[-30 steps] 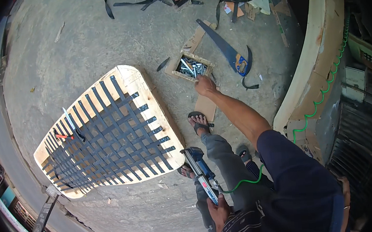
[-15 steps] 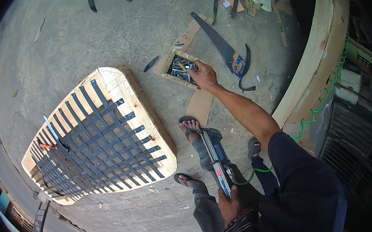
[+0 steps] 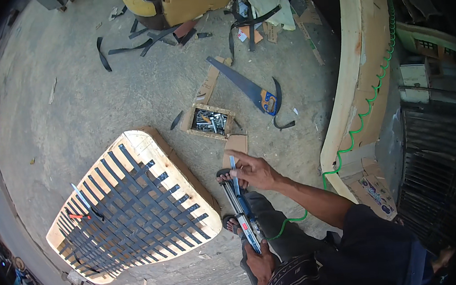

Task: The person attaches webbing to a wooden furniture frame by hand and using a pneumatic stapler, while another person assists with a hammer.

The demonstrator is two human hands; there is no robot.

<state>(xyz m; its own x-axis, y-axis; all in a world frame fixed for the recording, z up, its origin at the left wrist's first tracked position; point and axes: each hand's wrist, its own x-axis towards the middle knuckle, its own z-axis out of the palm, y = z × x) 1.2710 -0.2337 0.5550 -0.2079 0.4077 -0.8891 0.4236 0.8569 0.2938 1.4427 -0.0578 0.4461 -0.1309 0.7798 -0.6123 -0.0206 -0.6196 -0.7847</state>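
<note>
My left hand [image 3: 260, 263] is wrapped round the rear of a pneumatic staple gun [image 3: 241, 217], whose long silver magazine slants across my lap. Between the fingers of my right hand [image 3: 258, 173] is a thin silver staple strip [image 3: 233, 166], held at the front end of the magazine. Whether the strip has entered the magazine, I cannot tell. A green air hose [image 3: 287, 225] runs to the gun. Ahead lies an open wooden box [image 3: 187, 120] full of metal strips. On my left stands a wooden frame [image 3: 144, 144] with black straps [image 3: 136, 205] woven across it.
A hand saw [image 3: 242, 84] lies beyond the box, beside black strap scraps [image 3: 283, 122]. Orange-handled scissors [image 3: 77, 216] and a blade [image 3: 80, 193] rest on the straps. At the right is a long wooden piece [image 3: 348, 56]; a yellow padded piece [image 3: 199, 1] stands at the back.
My right hand has come back from the wooden box to the front of the staple gun, now with a silver strip. The view has shifted; my left hand still grips the gun.
</note>
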